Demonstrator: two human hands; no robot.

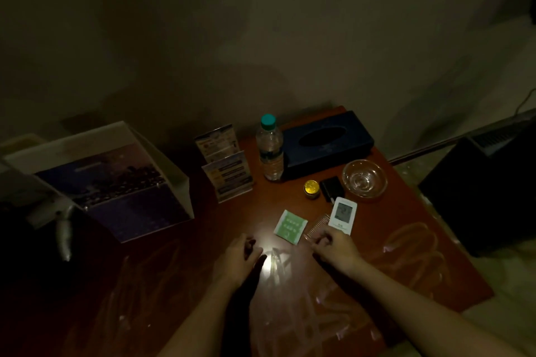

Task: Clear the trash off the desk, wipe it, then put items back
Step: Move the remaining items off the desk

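The room is dim. On the reddish-brown desk (406, 255) lie a green sachet (290, 227), a comb (316, 226) and a white digital meter (343, 215). My right hand (336, 248) sits at the near end of the comb, fingers curled as if pinching it. My left hand (240, 255) hovers left of a bright glare spot, fingers curled, with something dark between them that I cannot make out. A clear plastic sheet or bag (290, 298) lies crumpled between my forearms.
Further back stand a water bottle (270, 148), a dark tissue box (324, 142), a glass ashtray (364, 177), a small gold-lidded jar (311, 189), a black box (333, 188) and leaflet stands (226, 165). A desk calendar (116, 182) is at left. A dark bin (487, 191) stands right.
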